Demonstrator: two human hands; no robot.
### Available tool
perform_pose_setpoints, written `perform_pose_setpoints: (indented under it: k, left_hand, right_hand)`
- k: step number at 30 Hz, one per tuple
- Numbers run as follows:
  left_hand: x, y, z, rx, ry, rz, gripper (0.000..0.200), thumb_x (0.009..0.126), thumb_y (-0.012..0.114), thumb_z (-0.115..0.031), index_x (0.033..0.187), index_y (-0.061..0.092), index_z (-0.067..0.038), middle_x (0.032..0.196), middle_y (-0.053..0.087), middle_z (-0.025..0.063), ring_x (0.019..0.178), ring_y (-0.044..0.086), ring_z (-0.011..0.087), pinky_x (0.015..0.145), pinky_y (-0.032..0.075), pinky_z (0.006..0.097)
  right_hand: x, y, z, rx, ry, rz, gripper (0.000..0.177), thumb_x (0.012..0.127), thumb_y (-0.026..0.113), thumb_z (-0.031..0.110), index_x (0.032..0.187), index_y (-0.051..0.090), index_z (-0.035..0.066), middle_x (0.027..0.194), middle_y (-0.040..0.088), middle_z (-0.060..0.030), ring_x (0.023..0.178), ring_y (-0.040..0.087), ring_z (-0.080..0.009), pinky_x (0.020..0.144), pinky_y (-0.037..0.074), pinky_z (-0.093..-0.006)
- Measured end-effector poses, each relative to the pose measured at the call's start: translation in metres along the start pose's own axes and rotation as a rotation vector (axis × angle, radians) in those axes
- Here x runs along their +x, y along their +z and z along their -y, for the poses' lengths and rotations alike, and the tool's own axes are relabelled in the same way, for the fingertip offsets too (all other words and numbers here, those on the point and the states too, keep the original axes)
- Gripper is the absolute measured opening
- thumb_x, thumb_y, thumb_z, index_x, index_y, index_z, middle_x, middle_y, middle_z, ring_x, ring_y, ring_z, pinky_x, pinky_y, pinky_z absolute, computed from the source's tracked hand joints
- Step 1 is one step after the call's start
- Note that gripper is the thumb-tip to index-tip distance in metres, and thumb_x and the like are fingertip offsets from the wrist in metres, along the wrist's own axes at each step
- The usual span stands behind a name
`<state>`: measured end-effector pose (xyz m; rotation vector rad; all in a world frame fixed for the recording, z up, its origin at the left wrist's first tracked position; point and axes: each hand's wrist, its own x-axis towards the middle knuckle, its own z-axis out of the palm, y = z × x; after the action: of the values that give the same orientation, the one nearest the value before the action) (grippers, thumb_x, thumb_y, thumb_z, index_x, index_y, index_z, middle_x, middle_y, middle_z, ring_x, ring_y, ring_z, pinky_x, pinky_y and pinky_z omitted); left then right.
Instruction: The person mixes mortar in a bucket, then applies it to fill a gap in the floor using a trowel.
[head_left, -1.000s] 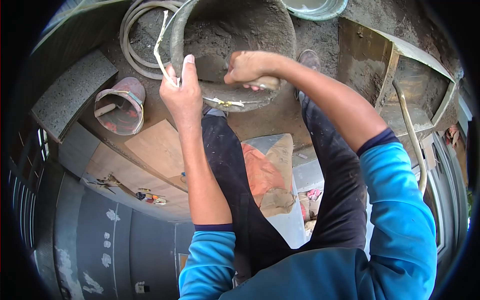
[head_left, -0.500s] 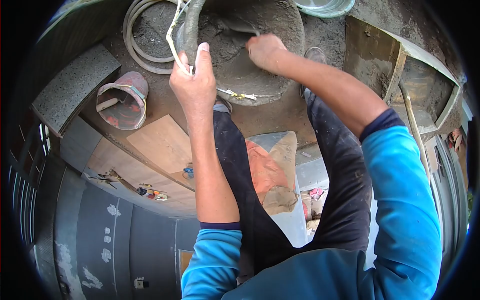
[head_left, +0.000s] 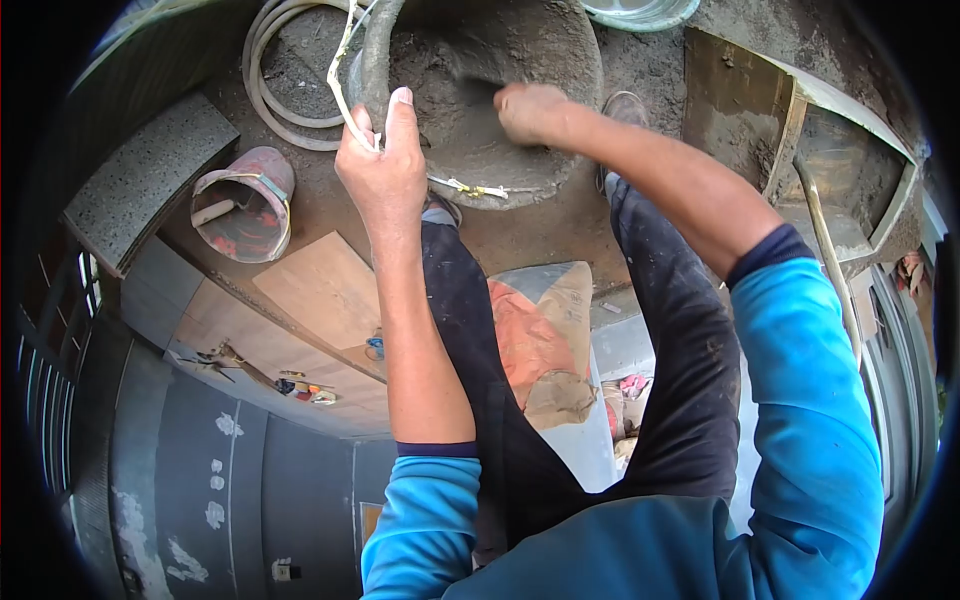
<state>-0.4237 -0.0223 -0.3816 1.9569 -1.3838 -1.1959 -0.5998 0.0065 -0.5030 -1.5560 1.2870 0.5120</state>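
Note:
A large round mortar tub stands before me, its inner walls coated with wet grey mortar. My left hand is closed on the near left of its rim, thumb up, where a pale cord runs along the edge. Over the mortar, my right hand is closed round the handle of a tool whose dark blade is smeared by motion; it looks like a trowel. More of the pale cord is wrapped on the rim close to me.
A coiled hose lies left of the tub. Beneath it sit a stone block and a tipped bucket with a handled tool inside. To the right is a mortar-stained wooden box with a long handle. A paper sack lies between my legs.
My right hand has swept the tool through the mortar, its blade now blurred near the tub's middle. The left hand keeps its hold, and the view has shifted slightly.

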Motion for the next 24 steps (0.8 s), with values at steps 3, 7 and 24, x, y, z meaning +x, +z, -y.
perform_pose_setpoints:
  k: [3, 7, 24]
  left_hand:
    - [-0.002, 0.005, -0.002, -0.071, 0.028, -0.014, 0.022, 0.098, 0.066, -0.019, 0.088, 0.065, 0.0, 0.066, 0.052, -0.0063, 0.061, 0.042, 0.0043, 0.055, 0.036, 0.0244]
    - [0.002, 0.0, 0.0, -0.059, -0.023, 0.018, 0.021, 0.098, 0.066, -0.019, 0.092, 0.067, 0.001, 0.07, 0.053, -0.0053, 0.064, 0.044, 0.0037, 0.057, 0.037, 0.0231]
    - [0.006, 0.005, 0.002, -0.053, 0.063, -0.009, 0.019, 0.099, 0.065, -0.017, 0.09, 0.066, 0.001, 0.067, 0.049, -0.0072, 0.062, 0.042, 0.0036, 0.056, 0.035, 0.0238]
  right_hand:
    - [-0.03, -0.027, 0.028, 0.081, -0.074, 0.171, 0.035, 0.086, 0.061, 0.02, 0.115, 0.069, 0.002, 0.121, 0.068, -0.0218, 0.111, 0.067, -0.0352, 0.096, 0.053, -0.0408]
    - [-0.013, -0.043, 0.016, 0.141, -0.186, -0.267, 0.03, 0.086, 0.064, 0.027, 0.087, 0.071, -0.002, 0.097, 0.071, -0.0257, 0.083, 0.073, -0.0344, 0.075, 0.059, -0.0448]
    - [0.023, -0.031, 0.037, 0.156, -0.275, -0.421, 0.021, 0.085, 0.055, 0.015, 0.09, 0.074, 0.007, 0.09, 0.074, -0.0172, 0.088, 0.073, -0.0346, 0.077, 0.059, -0.0449]
